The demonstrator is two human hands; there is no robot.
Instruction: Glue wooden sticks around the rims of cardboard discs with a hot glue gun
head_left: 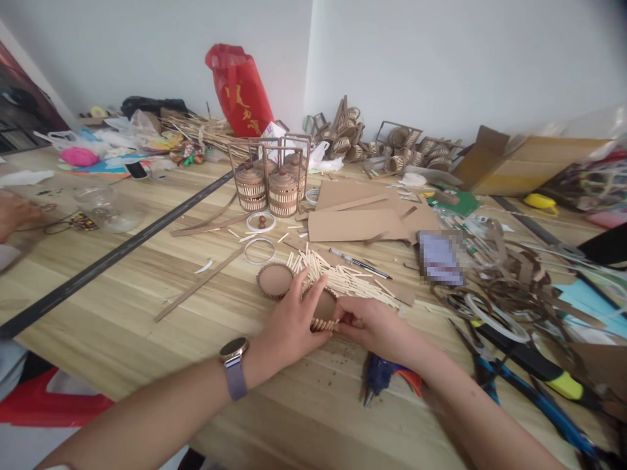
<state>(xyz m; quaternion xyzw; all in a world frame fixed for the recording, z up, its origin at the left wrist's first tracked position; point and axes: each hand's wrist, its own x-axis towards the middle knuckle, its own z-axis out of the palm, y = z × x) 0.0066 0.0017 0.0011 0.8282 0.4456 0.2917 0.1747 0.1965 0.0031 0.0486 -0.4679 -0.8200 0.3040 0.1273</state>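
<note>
Left hand [292,316] is spread pretty wide, hanging onto the little stick-edged tray [324,309] in the near middle of the worktop [274,418]. Right hand [375,323] is pinching its right edge, can't tell if it's got a stick too. Loose sticks [343,277] piled just beyond, blue glue gun [378,375] nearer.

The round basket [324,308] sat on the table [274,411] between the left hand [287,320] and the right hand [375,326]. A second round base [275,279] lay just left of it; loose sticks [350,277] lay behind. The glue gun [379,373] lay on the near side of the right hand, the pliers [484,359] farther right. Cardboard sheets [353,225] lay beyond the sticks. Left of these, framed baskets [283,196] stood behind two beads [262,223] within a ring [248,225]. The carton [524,163] occupied the right rear.
</note>
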